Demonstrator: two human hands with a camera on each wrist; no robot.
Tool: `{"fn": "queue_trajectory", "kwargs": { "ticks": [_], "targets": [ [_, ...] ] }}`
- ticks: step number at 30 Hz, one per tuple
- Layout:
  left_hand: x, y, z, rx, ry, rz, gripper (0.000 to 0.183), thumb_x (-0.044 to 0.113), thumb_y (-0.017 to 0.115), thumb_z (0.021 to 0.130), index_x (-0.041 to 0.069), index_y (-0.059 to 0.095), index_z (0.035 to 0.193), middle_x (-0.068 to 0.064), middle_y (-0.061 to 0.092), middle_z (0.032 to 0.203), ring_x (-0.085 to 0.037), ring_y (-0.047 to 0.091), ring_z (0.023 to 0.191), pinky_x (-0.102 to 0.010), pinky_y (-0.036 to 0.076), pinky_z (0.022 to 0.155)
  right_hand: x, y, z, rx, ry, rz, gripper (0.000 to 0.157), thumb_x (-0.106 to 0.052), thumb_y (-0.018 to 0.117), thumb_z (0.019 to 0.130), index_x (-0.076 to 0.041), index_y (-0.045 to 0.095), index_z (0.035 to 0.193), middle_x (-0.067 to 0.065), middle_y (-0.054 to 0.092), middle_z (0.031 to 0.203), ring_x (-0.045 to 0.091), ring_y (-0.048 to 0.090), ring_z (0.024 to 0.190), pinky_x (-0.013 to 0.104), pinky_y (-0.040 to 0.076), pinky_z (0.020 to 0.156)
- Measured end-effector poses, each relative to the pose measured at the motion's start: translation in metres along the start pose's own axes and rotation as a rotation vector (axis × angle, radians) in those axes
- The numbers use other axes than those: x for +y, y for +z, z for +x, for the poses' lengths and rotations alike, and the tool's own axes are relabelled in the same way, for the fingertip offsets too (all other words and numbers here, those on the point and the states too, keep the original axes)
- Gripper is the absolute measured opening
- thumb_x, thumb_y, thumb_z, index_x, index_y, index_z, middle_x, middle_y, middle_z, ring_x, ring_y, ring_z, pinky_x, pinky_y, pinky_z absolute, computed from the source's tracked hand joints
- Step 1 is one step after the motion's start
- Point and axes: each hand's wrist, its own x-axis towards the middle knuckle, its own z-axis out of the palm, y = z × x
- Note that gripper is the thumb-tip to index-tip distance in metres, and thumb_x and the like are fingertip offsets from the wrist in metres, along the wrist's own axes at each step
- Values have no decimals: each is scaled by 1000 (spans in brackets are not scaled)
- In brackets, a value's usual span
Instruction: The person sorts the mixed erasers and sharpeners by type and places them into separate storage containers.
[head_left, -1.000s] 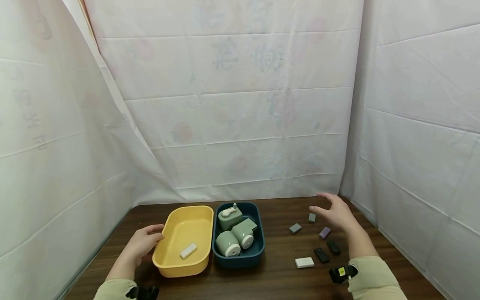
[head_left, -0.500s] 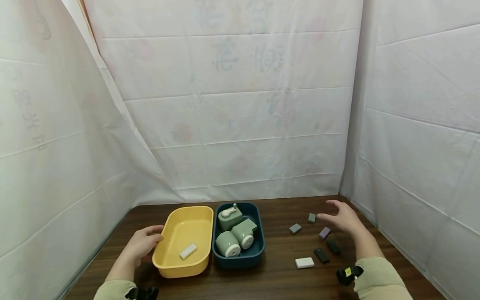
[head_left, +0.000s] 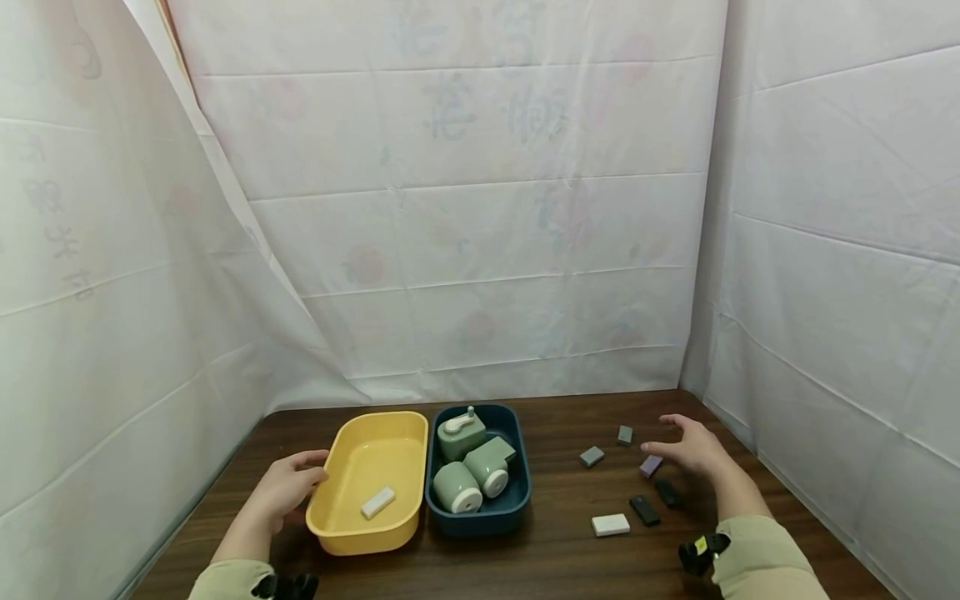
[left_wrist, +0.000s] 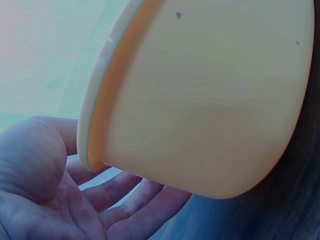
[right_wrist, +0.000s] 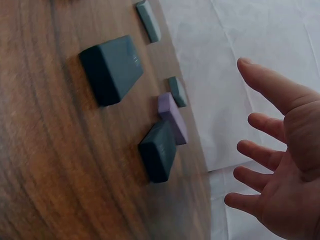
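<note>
In the head view my left hand is at the left side of a yellow tray, thumb and fingers right at its rim. The left wrist view shows relaxed fingers partly hidden behind the tray wall. A small white block lies inside. On the right, my right hand hovers with spread fingers and holds nothing. Its thumb is close to a small purple block. Two black blocks lie nearby, one against the purple block in the right wrist view. Two grey-green blocks lie farther left and back.
A dark blue tray stands right beside the yellow one, holding several green toy-like pieces with white parts. A white block lies on the brown wooden table. White cloth hangs at the back and both sides.
My right hand has moved toward me and slightly right, away from the rear grey-green block and down near the purple one. My left hand has stayed at the yellow tray.
</note>
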Motion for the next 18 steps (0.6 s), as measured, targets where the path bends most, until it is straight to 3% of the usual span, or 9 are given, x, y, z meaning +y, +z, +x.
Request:
{"fn": "queue_trajectory", "kwargs": {
  "ticks": [7, 13, 18],
  "targets": [
    [1, -1, 2, 1, -9, -1, 53, 15, 57, 98, -2, 47, 148, -31, 55, 133, -40, 65, 109, -49, 62, 65, 7, 7, 3, -32, 29, -40, 88, -49, 79, 85, 6, 46, 145, 43, 37, 145, 63, 39, 128, 70, 41, 98],
    [1, -2, 3, 4, -5, 6, 53, 15, 57, 99, -2, 47, 148, -31, 55, 133, -42, 64, 110, -49, 62, 65, 17, 15, 5, -60, 22, -59, 86, -45, 80, 84, 10, 49, 141, 42, 46, 138, 60, 45, 125, 67, 43, 98],
    [0, -1, 3, 2, -13, -10, 53, 14, 57, 98, -2, 47, 148, -30, 57, 130, -36, 67, 103, -49, 62, 64, 22, 22, 5, -91, 15, -61, 85, -44, 83, 82, 13, 52, 137, 38, 53, 133, 56, 49, 122, 64, 45, 97]
  ]
}}
